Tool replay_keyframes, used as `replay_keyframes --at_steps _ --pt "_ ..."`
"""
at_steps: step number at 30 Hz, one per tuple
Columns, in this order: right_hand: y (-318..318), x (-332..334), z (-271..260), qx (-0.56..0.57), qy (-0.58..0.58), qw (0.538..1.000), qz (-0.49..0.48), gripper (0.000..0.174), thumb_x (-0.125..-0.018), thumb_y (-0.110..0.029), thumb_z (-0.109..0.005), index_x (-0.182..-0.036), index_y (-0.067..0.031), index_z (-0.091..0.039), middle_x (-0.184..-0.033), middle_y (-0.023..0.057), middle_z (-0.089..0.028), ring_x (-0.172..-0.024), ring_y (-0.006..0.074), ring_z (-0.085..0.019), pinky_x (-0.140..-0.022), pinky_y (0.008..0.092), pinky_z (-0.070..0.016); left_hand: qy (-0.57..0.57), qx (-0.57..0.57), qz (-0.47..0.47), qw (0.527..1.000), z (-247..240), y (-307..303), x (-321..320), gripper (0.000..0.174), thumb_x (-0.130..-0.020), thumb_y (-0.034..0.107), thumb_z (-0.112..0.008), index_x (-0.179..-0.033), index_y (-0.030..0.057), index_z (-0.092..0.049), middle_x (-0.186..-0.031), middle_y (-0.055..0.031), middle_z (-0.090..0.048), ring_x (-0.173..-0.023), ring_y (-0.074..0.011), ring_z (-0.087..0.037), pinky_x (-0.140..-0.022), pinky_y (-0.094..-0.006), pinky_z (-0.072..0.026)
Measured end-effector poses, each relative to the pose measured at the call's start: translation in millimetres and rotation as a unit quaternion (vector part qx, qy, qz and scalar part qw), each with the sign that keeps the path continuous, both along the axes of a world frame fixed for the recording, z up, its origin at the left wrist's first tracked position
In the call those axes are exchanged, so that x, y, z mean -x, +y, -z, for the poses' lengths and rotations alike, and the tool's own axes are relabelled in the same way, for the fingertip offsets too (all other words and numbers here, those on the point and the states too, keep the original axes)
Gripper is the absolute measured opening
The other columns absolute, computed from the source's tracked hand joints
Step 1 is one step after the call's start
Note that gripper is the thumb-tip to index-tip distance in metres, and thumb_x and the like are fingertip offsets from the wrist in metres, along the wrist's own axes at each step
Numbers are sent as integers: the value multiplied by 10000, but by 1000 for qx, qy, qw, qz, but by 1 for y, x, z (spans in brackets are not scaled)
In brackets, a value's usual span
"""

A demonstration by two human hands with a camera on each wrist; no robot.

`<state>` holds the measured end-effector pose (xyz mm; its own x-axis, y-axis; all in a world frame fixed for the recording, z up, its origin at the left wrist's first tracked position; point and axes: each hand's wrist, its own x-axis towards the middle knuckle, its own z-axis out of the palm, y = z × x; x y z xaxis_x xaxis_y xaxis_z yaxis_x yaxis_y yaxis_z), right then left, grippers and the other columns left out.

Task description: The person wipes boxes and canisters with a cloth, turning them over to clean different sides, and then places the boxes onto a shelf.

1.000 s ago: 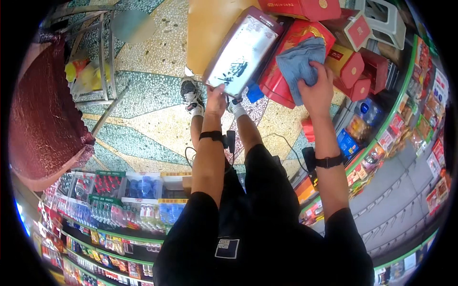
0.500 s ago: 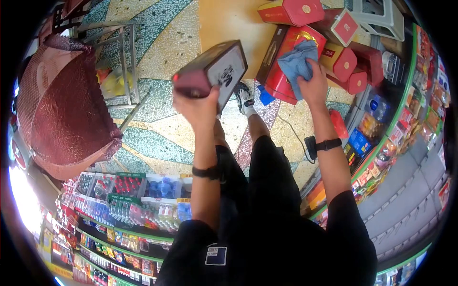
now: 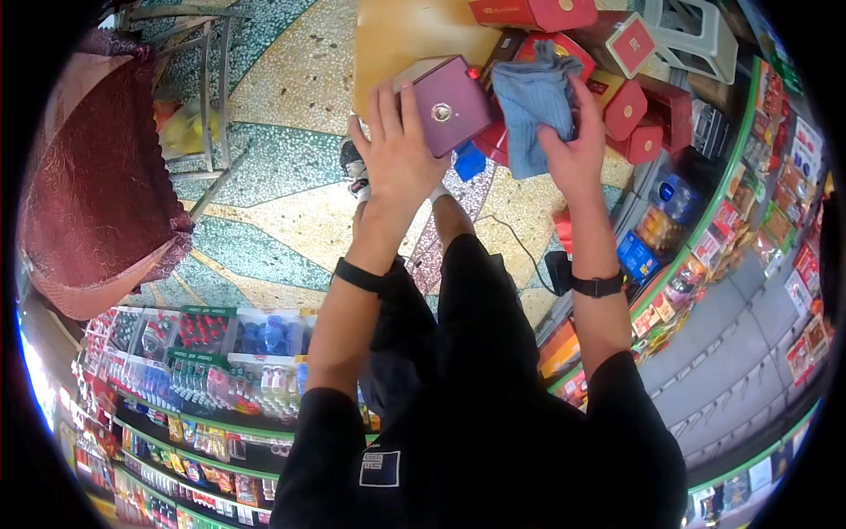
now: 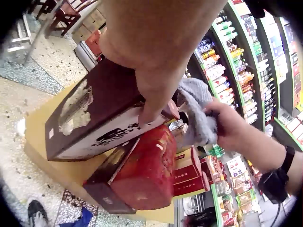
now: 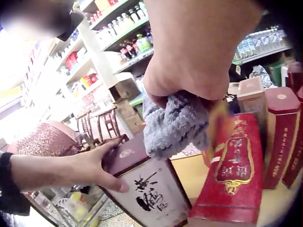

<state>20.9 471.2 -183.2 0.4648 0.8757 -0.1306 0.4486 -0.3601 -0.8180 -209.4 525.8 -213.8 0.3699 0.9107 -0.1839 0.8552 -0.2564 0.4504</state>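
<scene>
A maroon gift box (image 3: pixel 458 110) with a round emblem on its end stands below the head camera. My left hand (image 3: pixel 397 159) grips it by the upper end, thumb on the white panel with black brush lettering (image 5: pixel 154 194) and fingers across the other side. The right hand (image 3: pixel 577 145) holds a bunched blue-grey cloth (image 3: pixel 529 110), pinched between thumb and fingers. In the head view this cloth overlaps a red gift box beside the maroon one. The red box (image 5: pixel 236 175) shows gold trim and lettering in the right wrist view.
Several red and gold boxes (image 3: pixel 630 110) crowd the right side on a tan board (image 3: pixel 383 40). A white plastic stool (image 3: pixel 705 44) stands behind them. Goods shelves (image 3: pixel 705 256) curve along the right. A maroon cloth-covered thing (image 3: pixel 106 185) and a metal frame (image 3: pixel 211 97) are at left.
The left hand has turned the maroon box from white panel up to its emblem end facing the head camera. The right hand has lifted the cloth slightly and shifted it left.
</scene>
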Motion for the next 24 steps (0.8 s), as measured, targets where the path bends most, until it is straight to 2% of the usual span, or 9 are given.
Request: replay_keyframes --at_steps 3,5,7,16,18,19,21,22,24 --pt "23 25 -9 -56 -115 987 -101 673 -714 -53 -644 -1378 -109 -552 -1130 181 -556 -1034 348 -595 -918 397 -492 -65 -27 -31 997 20 -12 21 1122 -604 317 -885 -1499 19 -278 -1507 -276 -304 -1417 -448 -284 -1129 -578 -265" --pt "36 47 -15 -38 -142 980 -132 669 -720 -70 -643 -1379 -137 -556 -1109 178 -543 -1007 361 -591 -907 414 -495 -291 -32 10 956 45 -10 31 1229 -581 290 -915 -1520 -3 -178 -1516 -310 -258 -1412 -483 -271 -1145 -548 -281" --pt "43 67 -13 11 -157 974 -162 641 -740 -126 -640 -1373 -209 -574 -1079 178 -505 -976 382 -573 -882 454 -497 -320 -46 -3 946 56 -8 29 1272 -571 284 -923 -1524 -8 -133 -1523 -310 -243 -1412 -485 -273 -1149 -535 -291" --pt "41 93 10 49 -244 947 -200 612 -755 -175 -642 -1364 -151 -582 -1071 177 -497 -954 371 -559 -851 447 -507 -370 -45 -1 928 81 -14 34 1354 -563 287 -929 -1516 -45 -27 -1506 -322 -263 -1341 -458 -389 -1115 -513 -337" --pt "38 99 12 35 -255 945 -203 608 -754 -183 -645 -1359 -159 -587 -1070 172 -499 -950 362 -561 -841 439 -512 -425 22 -45 904 88 -12 35 1201 -625 334 -890 -1528 -29 -187 -1497 -308 -357 -1366 -465 -397 -1157 -545 -290" --pt "36 112 10 49 -248 939 -232 606 -749 -186 -652 -1352 -160 -592 -1066 166 -502 -950 355 -565 -830 435 -517 -427 22 -42 903 92 -6 39 1201 -625 334 -890 -1528 -29 -187 -1497 -308 -357 -1366 -465 -397 -1157 -545 -290" --pt "28 137 15 37 -247 932 -264 613 -730 -212 -696 -1334 -170 -603 -1032 142 -507 -946 333 -574 -787 425 -530 -367 -96 120 917 98 9 44 900 -719 418 -797 -1421 -14 -436 -1390 -242 -523 -1295 -409 -499 -1149 -544 -291" --pt "28 143 14 42 -251 933 -255 613 -730 -212 -696 -1334 -170 -603 -1032 142 -507 -946 333 -574 -787 425 -530 -373 -92 128 914 97 9 44 900 -719 418 -797 -1421 -14 -436 -1390 -242 -523 -1295 -409 -499 -1149 -544 -291" --pt "26 150 7 4 -229 939 -258 613 -724 -237 -731 -1322 -169 -612 -1013 128 -505 -938 337 -576 -767 433 -537 -373 21 107 921 93 8 43 668 -787 463 -699 -1273 17 -599 -1301 -185 -614 -1239 -378 -553 -1134 -554 -290"
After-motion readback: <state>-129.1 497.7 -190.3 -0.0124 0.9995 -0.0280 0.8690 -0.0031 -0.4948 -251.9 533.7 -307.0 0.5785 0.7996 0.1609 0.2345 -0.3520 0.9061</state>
